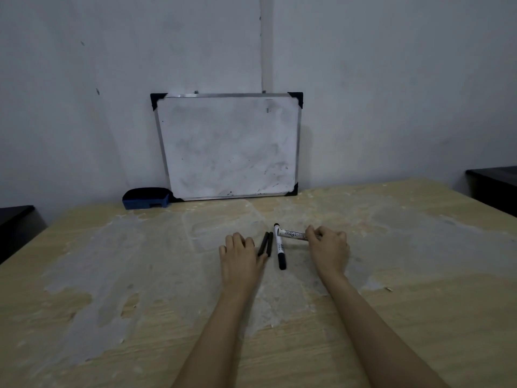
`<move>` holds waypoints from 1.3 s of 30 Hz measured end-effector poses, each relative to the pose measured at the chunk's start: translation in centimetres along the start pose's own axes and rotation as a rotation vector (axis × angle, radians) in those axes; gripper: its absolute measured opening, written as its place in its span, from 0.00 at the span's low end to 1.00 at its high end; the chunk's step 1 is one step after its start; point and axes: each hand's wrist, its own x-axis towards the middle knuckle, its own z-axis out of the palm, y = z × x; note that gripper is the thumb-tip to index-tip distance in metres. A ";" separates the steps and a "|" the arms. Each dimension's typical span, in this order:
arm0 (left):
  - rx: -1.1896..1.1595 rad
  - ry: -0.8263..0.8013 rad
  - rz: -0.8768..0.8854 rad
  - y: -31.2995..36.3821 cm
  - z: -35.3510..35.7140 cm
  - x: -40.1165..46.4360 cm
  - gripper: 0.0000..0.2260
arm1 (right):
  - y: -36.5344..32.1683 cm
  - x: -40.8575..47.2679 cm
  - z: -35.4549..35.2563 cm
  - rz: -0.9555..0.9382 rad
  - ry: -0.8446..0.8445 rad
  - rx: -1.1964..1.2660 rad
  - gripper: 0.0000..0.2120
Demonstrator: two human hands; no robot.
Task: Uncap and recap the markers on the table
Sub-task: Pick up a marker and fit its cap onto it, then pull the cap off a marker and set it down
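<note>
Two thin black markers lie side by side on the table, just right of my left hand, whose fingers rest on the table and touch their near ends. A white marker with a black cap lies capped beside them, cap toward me. My right hand is closed on the right end of another white marker, which points left, low over the table.
The wooden table has a worn, patchy top. A whiteboard leans against the wall at the back, with a blue eraser at its left corner. Dark furniture stands at the far left and far right.
</note>
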 end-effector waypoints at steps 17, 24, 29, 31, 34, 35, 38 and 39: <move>-2.350 -0.319 -0.857 1.9 -2.5 0.4 0.16 | -6.5 2.3 -0.9 -1.212 0.373 -0.365 0.10; -2.268 -0.401 -0.727 -0.4 -3.3 0.9 0.12 | -9.5 4.3 -2.8 -1.142 0.268 -0.408 0.13; -1.753 0.074 -0.579 -3.3 -4.6 2.5 0.08 | -5.9 3.7 -2.4 -0.509 0.243 -0.098 0.14; -1.387 0.288 -0.529 -4.2 -5.1 3.4 0.06 | -3.8 3.0 -2.1 -0.256 0.178 0.028 0.11; -0.990 0.342 -0.461 -4.9 -5.3 4.8 0.12 | -1.0 1.8 -1.4 -0.058 0.085 0.072 0.11; -0.830 0.332 -0.426 -4.8 -5.1 5.1 0.15 | -0.3 1.4 -1.2 -0.025 0.062 0.071 0.11; -0.475 0.353 -0.338 -3.5 -4.4 4.2 0.18 | 0.7 0.9 -0.7 0.058 0.024 0.072 0.11; -0.441 0.365 -0.265 -2.8 -4.1 3.6 0.16 | 0.9 1.0 -0.5 0.080 0.017 0.073 0.12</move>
